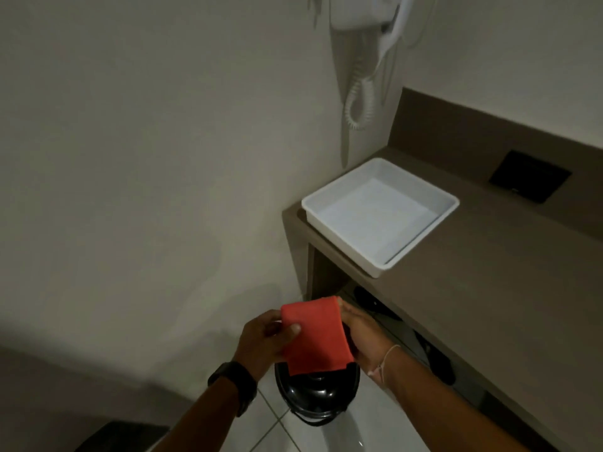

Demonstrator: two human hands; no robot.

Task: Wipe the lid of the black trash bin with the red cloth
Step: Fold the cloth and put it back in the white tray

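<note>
The red cloth (315, 337) is folded and held up between both hands, above the black trash bin (318, 394). My left hand (266, 342) grips its left edge, thumb on top. My right hand (362, 337) holds the right edge from behind. The bin stands on the tiled floor below, its glossy domed lid partly covered by the hanging cloth. I cannot tell whether the cloth's lower edge touches the lid.
A brown counter (473, 288) runs along the right, with a white tray (380, 216) at its near corner. A wall-mounted hair dryer (368, 14) with a coiled cord hangs above. A plain wall fills the left. A dark object (120, 437) sits at the bottom left.
</note>
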